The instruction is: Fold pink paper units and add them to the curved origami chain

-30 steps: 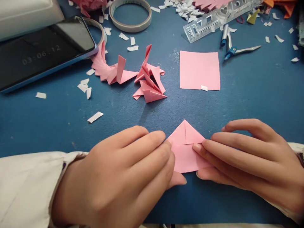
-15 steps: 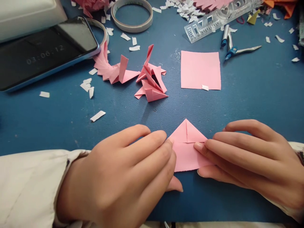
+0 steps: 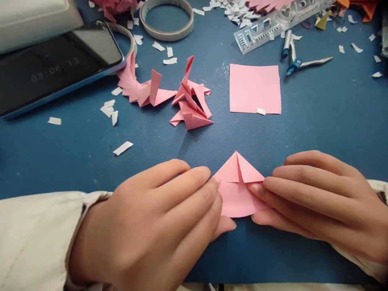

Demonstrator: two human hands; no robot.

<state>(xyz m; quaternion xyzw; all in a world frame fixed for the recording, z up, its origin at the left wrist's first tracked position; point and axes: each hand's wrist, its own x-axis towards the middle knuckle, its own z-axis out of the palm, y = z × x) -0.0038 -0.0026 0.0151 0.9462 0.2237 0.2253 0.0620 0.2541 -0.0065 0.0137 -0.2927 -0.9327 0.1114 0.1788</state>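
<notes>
A pink paper (image 3: 238, 198) lies near the table's front edge, its two upper corners folded down into a peak that points away from me. A narrow gap shows between the two flaps. My left hand (image 3: 157, 218) grips the paper's left side, with the thumb tip showing below it. On the right side, my right hand (image 3: 315, 198) pinches the sheet between index finger and thumb. Farther back lies a flat pink sheet (image 3: 254, 87) with a white scrap on its lower edge. Folded pink pieces (image 3: 194, 97) stand to its left.
A phone (image 3: 60, 64) rests at the left beside a white box (image 3: 36, 20). Behind are a tape roll (image 3: 166, 34), a clear ruler (image 3: 279, 26) and a metal compass (image 3: 312, 64). White paper scraps (image 3: 123, 148) are scattered on the blue table (image 3: 327, 121).
The gap between the two folded flaps has widened, and the paper's lower edge now curves. My left thumb has moved up slightly, closer to that edge.
</notes>
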